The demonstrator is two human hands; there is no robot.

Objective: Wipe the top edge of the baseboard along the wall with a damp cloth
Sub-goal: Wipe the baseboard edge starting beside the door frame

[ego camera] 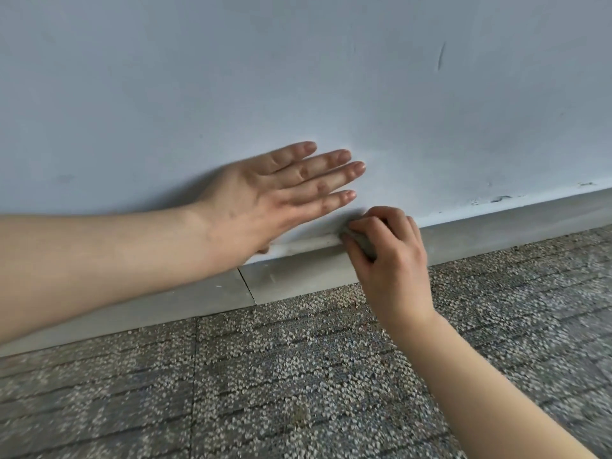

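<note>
A grey baseboard [298, 276] runs along the foot of a pale blue wall [298, 77], rising toward the right. My right hand [387, 256] is shut on a small grey cloth [362, 243] and presses it on the baseboard's top edge near the middle of the view. Most of the cloth is hidden under the fingers. My left hand [265, 200] lies flat on the wall just left of it, fingers spread and pointing right, holding nothing.
A joint [246, 286] splits the baseboard under my left wrist. Speckled grey carpet tiles [265, 376] cover the floor below. Dark scuffs [500, 198] mark the wall above the baseboard at the right.
</note>
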